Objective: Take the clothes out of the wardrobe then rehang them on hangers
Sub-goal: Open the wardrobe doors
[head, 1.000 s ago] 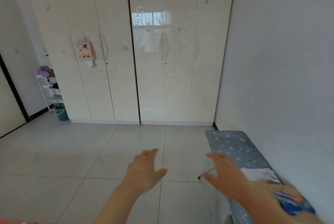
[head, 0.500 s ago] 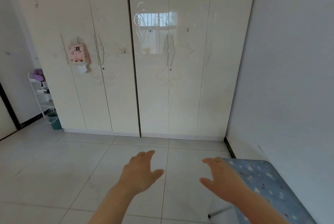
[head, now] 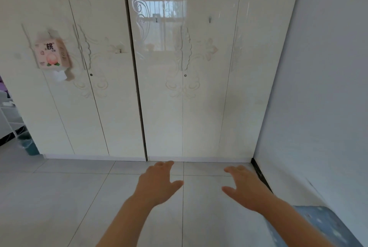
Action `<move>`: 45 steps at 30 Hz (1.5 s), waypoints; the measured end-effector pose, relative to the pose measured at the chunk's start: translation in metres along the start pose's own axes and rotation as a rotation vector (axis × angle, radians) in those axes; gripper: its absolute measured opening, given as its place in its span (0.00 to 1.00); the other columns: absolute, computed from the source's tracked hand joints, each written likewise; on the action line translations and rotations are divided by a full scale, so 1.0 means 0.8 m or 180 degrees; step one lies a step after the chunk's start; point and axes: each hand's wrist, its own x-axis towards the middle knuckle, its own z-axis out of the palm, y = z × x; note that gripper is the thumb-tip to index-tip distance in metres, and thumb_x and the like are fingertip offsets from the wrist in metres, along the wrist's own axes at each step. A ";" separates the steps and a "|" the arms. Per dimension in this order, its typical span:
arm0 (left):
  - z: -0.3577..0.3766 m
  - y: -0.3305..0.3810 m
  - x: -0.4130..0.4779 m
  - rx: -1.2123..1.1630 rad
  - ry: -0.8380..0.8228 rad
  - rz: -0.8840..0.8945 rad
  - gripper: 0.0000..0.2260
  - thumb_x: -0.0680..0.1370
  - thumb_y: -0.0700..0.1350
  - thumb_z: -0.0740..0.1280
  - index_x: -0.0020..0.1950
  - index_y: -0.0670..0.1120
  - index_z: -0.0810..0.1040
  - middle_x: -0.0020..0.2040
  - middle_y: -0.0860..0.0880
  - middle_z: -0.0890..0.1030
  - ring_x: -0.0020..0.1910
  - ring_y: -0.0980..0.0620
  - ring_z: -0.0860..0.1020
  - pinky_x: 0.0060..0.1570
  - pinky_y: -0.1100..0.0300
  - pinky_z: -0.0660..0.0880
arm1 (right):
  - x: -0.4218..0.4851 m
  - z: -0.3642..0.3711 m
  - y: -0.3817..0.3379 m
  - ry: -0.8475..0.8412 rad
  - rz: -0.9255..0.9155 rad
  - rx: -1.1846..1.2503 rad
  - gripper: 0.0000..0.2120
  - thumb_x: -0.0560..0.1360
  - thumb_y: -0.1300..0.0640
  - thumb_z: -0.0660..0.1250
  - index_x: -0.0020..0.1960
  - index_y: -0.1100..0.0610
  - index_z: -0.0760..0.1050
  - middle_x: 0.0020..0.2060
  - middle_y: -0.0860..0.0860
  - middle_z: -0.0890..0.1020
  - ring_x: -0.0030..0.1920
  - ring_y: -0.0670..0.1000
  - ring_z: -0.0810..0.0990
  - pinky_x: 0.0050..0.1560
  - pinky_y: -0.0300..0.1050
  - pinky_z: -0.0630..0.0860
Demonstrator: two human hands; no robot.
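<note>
Tall glossy cream wardrobe (head: 159, 67) with embossed floral doors fills the wall ahead, all doors closed, so no clothes or hangers visible. Left hand (head: 157, 183) and right hand (head: 244, 186) both held out palm-down over the pale grey tiled floor (head: 59, 197), fingers relaxed and slightly spread, thumbs out, gripping nothing and touching nothing. Pink peach-print tissue pack (head: 52, 52) hangs on the left door; blue patterned padded surface (head: 322, 224) at bottom right, beside the white wall (head: 328, 87).

head | forward-down | near wardrobe (head: 179, 87) | floor (head: 59, 197) below
</note>
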 end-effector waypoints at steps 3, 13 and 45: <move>-0.006 -0.011 0.068 0.0086 -0.0046 0.0023 0.30 0.78 0.59 0.60 0.75 0.51 0.55 0.75 0.49 0.60 0.72 0.48 0.61 0.69 0.51 0.62 | 0.073 0.002 0.000 -0.0017 0.0004 0.0056 0.28 0.77 0.46 0.62 0.73 0.52 0.59 0.69 0.51 0.65 0.68 0.51 0.65 0.68 0.44 0.64; -0.065 -0.022 0.320 0.0318 0.0038 0.0048 0.29 0.78 0.58 0.60 0.75 0.51 0.56 0.74 0.50 0.62 0.71 0.50 0.63 0.68 0.54 0.63 | 0.340 -0.034 0.004 0.0073 -0.0096 0.0234 0.28 0.77 0.47 0.62 0.73 0.52 0.59 0.67 0.52 0.67 0.66 0.51 0.68 0.66 0.45 0.67; -0.242 -0.100 1.007 0.0209 0.0568 0.1105 0.22 0.79 0.57 0.58 0.71 0.53 0.65 0.71 0.54 0.66 0.69 0.54 0.64 0.68 0.58 0.62 | 1.001 -0.159 -0.034 0.0965 -0.0007 0.0383 0.21 0.77 0.49 0.62 0.69 0.50 0.65 0.63 0.48 0.71 0.63 0.45 0.70 0.62 0.35 0.64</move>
